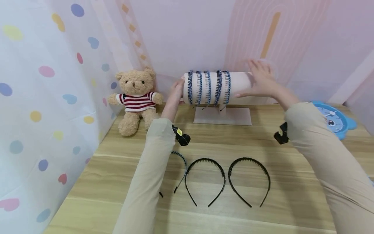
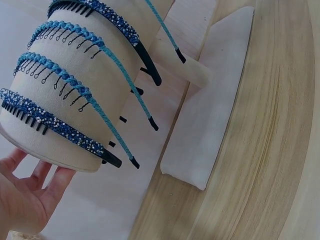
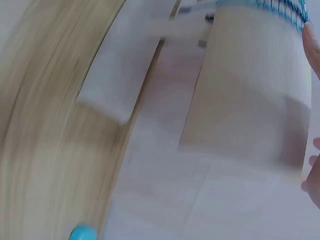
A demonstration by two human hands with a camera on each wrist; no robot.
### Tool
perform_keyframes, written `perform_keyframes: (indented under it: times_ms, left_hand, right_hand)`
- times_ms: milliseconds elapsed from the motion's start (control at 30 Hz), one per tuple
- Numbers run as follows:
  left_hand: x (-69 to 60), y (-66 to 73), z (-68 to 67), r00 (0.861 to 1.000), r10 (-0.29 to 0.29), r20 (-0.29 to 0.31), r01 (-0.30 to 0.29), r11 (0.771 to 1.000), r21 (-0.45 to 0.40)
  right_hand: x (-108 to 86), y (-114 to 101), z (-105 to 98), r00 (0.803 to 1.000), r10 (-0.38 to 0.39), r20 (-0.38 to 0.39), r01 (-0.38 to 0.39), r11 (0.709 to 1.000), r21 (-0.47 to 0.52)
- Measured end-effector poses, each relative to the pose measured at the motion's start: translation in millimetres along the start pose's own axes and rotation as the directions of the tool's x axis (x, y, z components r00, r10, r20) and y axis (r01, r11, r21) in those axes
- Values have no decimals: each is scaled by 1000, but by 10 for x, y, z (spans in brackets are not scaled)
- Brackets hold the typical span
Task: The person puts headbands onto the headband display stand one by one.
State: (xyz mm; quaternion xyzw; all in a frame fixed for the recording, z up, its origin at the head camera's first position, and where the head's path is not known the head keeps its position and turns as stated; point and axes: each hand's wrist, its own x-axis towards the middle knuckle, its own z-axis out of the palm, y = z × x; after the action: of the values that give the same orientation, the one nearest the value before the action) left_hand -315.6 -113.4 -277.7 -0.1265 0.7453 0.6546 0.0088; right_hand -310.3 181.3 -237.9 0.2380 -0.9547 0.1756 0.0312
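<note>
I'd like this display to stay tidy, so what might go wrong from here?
The roll could tilt: the left hand touches one end, the right hand spreads at the other, and uneven pressure might rock it. The headbands on it may slide sideways, since bare roll lies to their right. The left sleeve partly hides a blue headband on the table and might drag it.

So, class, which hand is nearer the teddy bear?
Left. The left hand is at the end of the display roll nearest the teddy bear; the right hand is farther, near the opposite end.
</note>
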Motion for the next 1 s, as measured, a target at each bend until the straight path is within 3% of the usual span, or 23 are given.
perform_keyframes:
  times_ms: [133,200,267,333,433,533,667,700,767,833,1000]
  left_hand:
    - [9,0,-8,1000,-10,9,10,1000,-1]
    - [9,3,-11,1000,-10,14,11,1000,-4]
    - [9,5,-16,1000,-7,10,7,1000,-5]
    - [5,6,-20,1000,-6,11,6,1000,-12]
    - [1,4,-18,1000,-3,9,3,1000,-9]
    - [-3,3,-9,1000,2,15,-2,1000,-8]
    - [-6,-1,-12,1000,8,13,-8,1000,-7]
    - [-5,-2,-13,1000,8,13,-8,1000,-8]
    - [-6,-7,-15,1000,7,12,-6,1000,-9]
    - [-14,-6,-14,1000,5,12,-5,1000,-6]
    - [-25,12,-18,1000,3,14,-3,1000,-9]
  right_hand:
    - [-243,299,-14,995,95,1,-95,991,94]
    - [-369,430,22,987,143,77,-152,981,123]
    - [-501,526,94,966,156,206,-189,969,156]
    - [-621,565,195,930,123,346,-195,964,182]
    - [-757,523,379,856,40,515,-168,964,206]
    - [-818,390,568,790,-38,613,-122,969,217]
    - [-823,176,796,681,-123,722,-61,973,223]
    - [-822,132,842,659,-131,741,-49,975,216]
    - [-819,68,919,637,-158,754,-17,976,218]
    - [-814,41,962,633,-168,756,6,977,212]
    - [-807,104,951,688,-148,711,55,987,153]
